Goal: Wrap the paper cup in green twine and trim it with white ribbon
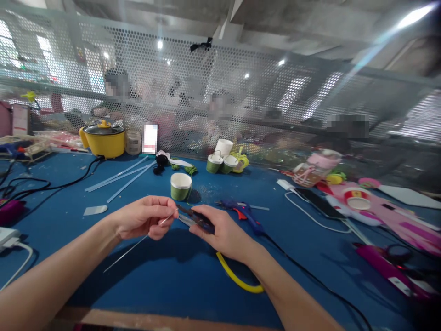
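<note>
My left hand (151, 216) pinches a thin, pale wire (126, 253), whose free end slants down toward the table's front. In my right hand (223, 230) is a pair of dark pliers (201, 219), gripped with the jaws pointing left. The jaw tips meet the wire's end by my left fingertips; whether they are closed on it I cannot tell. Just behind the hands stands a small green and white cup (181, 186). A blue glue gun (246, 216) with a red trigger lies right of the pliers. A curved yellow strip (237, 278) lies under my right wrist.
Clear glue sticks (126, 174) lie at left, near a yellow electric pot (104, 140). Several cups (223, 158) stand by the mesh partition (193, 82). A phone (319, 203), a pink bag-like item (392, 216), a purple power strip (382, 266) and cables occupy the right.
</note>
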### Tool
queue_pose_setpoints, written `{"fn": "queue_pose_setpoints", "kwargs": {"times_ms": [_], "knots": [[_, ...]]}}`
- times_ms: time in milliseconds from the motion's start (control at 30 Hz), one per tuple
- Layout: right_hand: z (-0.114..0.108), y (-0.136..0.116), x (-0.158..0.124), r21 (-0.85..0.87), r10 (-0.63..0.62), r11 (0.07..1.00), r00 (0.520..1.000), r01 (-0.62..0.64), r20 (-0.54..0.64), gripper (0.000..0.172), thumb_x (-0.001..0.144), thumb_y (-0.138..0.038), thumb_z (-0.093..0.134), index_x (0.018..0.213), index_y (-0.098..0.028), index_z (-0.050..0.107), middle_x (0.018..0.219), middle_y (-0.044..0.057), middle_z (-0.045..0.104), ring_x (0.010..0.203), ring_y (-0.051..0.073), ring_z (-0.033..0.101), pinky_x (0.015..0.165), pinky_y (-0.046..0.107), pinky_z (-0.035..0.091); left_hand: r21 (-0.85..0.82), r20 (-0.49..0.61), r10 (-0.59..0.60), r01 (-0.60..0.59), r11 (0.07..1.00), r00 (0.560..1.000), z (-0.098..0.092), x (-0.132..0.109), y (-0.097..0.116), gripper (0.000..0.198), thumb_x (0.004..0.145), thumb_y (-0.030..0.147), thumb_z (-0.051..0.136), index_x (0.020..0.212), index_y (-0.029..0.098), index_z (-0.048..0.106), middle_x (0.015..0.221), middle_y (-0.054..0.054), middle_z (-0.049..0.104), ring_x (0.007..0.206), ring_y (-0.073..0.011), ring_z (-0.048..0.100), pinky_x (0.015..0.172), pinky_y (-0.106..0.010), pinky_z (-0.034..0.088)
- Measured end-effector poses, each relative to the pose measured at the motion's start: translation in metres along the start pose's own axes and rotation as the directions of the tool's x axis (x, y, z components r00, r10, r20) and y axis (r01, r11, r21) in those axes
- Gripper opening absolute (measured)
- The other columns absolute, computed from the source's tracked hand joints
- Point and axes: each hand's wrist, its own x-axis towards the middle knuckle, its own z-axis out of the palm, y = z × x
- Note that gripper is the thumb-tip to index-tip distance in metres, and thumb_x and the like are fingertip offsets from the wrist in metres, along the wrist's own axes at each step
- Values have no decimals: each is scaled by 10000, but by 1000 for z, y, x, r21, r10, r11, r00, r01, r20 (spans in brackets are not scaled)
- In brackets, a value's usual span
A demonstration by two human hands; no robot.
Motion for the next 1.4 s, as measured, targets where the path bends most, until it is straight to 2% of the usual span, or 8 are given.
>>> {"fn": "queue_pose_setpoints", "kwargs": {"times_ms": [333, 600, 767, 900, 1100, 1233, 1300, 1400], "knots": [[-11, -2, -1, -10, 17, 1000, 999, -17, -33, 265, 817, -325, 528, 993, -129, 564, 919, 82, 639, 795, 169, 585, 703, 283, 461, 76, 48, -24, 20, 997, 999, 10, 8, 12, 122, 813, 212, 548, 736, 119, 533, 528, 64, 382, 341, 0, 234, 349, -136, 178], [-15, 5, 3, -5, -5, 1000, 997, 4, -74, 274, 814, -336, 520, 996, -136, 563, 918, 86, 644, 784, 172, 591, 697, 293, 470, 118, 19, 58, -59, 991, 998, 10, 21, 13, 190, 753, 273, 633, 704, 118, 533, 463, 92, 310, 343, -4, 209, 354, -140, 173], [-16, 7, 3, -6, 25, 1000, 998, -25, -63, 240, 814, -319, 524, 980, -152, 570, 916, 74, 648, 794, 170, 598, 705, 286, 473, 201, -8, 53, -50, 978, 999, 9, 23, 18, 182, 741, 238, 641, 685, 121, 513, 513, 51, 447, 362, -19, 336, 369, -152, 210], [-13, 10, 0, -29, 31, 999, 997, -33, -70, 237, 816, -312, 526, 988, -154, 570, 925, 75, 647, 804, 173, 601, 710, 287, 474, 218, -26, 5, 1, 976, 1000, 9, 24, 19, 196, 735, 225, 645, 664, 118, 497, 548, 34, 508, 358, -1, 290, 370, -154, 179], [-11, 14, -2, -50, 40, 998, 995, -45, -88, 244, 822, -318, 520, 997, -154, 566, 952, 87, 647, 833, 182, 605, 729, 295, 475, 328, -112, 41, -2, 945, 993, 10, 27, 19, 209, 699, 237, 654, 636, 128, 487, 522, 39, 525, 366, -7, 277, 381, -160, 178], [-7, 14, -1, -87, 77, 992, 989, -88, -127, 202, 813, -280, 530, 972, -163, 573, 944, 89, 652, 838, 192, 608, 736, 308, 474, 625, -251, 159, 34, 780, 955, 16, 29, 25, 189, 688, 249, 613, 602, 149, 478, 511, 26, 553, 374, -39, 317, 378, -172, 192], [-3, 12, 2, -103, 121, 985, 981, -138, -154, 168, 810, -254, 530, 940, -159, 578, 903, 89, 658, 810, 193, 611, 718, 310, 472, 795, -306, 302, 67, 603, 903, 21, 31, 28, 143, 663, 219, 600, 585, 160, 495, 495, 25, 547, 394, -66, 356, 395, -182, 214], [0, 6, 6, -103, 210, 967, 956, -235, -206, 130, 815, -243, 514, 888, -155, 576, 834, 79, 660, 759, 191, 609, 684, 307, 463, 956, -265, 580, 131, 263, 771, 32, 35, 30, 119, 617, 130, 578, 527, 175, 514, 459, 22, 483, 435, -104, 373, 447, -210, 198]]}}
